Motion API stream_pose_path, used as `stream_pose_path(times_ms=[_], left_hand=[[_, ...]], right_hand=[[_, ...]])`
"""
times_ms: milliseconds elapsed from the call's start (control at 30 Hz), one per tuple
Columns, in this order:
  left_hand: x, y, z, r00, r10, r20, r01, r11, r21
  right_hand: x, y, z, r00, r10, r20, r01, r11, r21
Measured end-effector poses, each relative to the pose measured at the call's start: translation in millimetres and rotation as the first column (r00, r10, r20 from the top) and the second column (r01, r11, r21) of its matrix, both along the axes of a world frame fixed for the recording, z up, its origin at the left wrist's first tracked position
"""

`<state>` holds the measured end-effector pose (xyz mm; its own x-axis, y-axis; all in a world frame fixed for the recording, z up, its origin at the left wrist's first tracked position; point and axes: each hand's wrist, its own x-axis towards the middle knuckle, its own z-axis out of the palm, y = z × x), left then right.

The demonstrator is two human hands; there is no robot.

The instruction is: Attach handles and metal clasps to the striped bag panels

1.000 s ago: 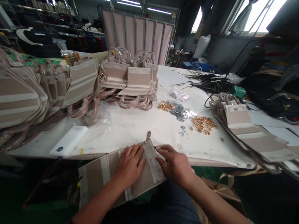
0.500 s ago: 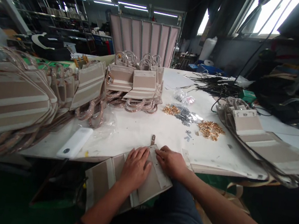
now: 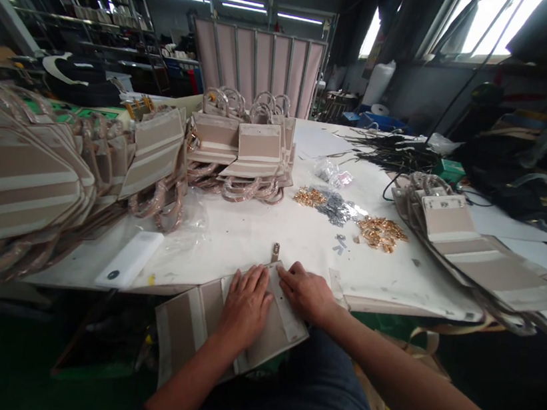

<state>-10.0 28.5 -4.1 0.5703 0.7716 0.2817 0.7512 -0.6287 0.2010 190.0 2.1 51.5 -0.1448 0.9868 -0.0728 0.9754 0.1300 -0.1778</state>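
A beige bag panel with white bands (image 3: 188,318) lies across the table's near edge and my lap. My left hand (image 3: 244,305) rests flat on its middle, fingers stretched out and pressing it down. My right hand (image 3: 306,293) lies on the panel's upper right corner, fingers curled down against the white edge band; nothing visible is held in them. A small metal clasp piece (image 3: 275,252) sits on the table just beyond the fingertips.
Stacks of beige bags with wrapped handles lie at the left (image 3: 19,178), back centre (image 3: 245,151) and right (image 3: 464,247). Gold fittings (image 3: 381,231), silver parts (image 3: 336,206) and a white flat phone-like object (image 3: 129,259) lie on the white table (image 3: 250,229).
My right hand has slid a little left along the panel's top edge, closer to my left hand. The left hand stays pressed on the panel.
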Motion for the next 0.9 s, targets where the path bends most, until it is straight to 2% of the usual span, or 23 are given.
stream_pose_path(times_ms=[200, 367, 500, 567, 633, 700, 800, 900], left_hand=[[-2, 2, -0.3, 1.0, -0.012, -0.008, 0.012, 1.0, 0.017], [-1, 5, -0.9, 1.0, -0.014, -0.021, 0.015, 0.999, 0.051], [-1, 6, -1.7, 1.0, -0.02, -0.017, 0.021, 0.997, 0.072], [-3, 8, -3.3, 0.999, -0.029, -0.014, 0.03, 0.997, 0.072], [-4, 10, -6.1, 0.999, -0.034, -0.007, 0.034, 0.997, 0.063], [-6, 13, -9.7, 0.999, -0.034, 0.01, 0.033, 0.998, 0.048], [-7, 17, -15.5, 0.999, -0.033, 0.038, 0.032, 0.999, 0.03], [-7, 18, -19.0, 0.998, -0.029, 0.064, 0.027, 0.999, 0.027]], right_hand=[[1, 3, 1.2, 0.998, 0.05, 0.046, -0.05, 0.999, -0.001], [0, 9, -1.5, 0.98, 0.16, 0.114, -0.162, 0.987, 0.002], [-4, 12, 3.6, 0.978, 0.17, 0.121, -0.171, 0.985, 0.005], [0, 14, 9.2, 0.984, 0.161, 0.073, -0.162, 0.987, 0.001], [15, 19, 15.1, 0.996, 0.088, -0.02, -0.088, 0.996, 0.009], [42, 26, 19.6, 0.995, -0.047, -0.091, 0.05, 0.998, 0.029], [95, 39, 20.8, 0.969, -0.232, -0.085, 0.237, 0.97, 0.056], [139, 52, 14.7, 0.946, -0.323, -0.042, 0.325, 0.945, 0.045]])
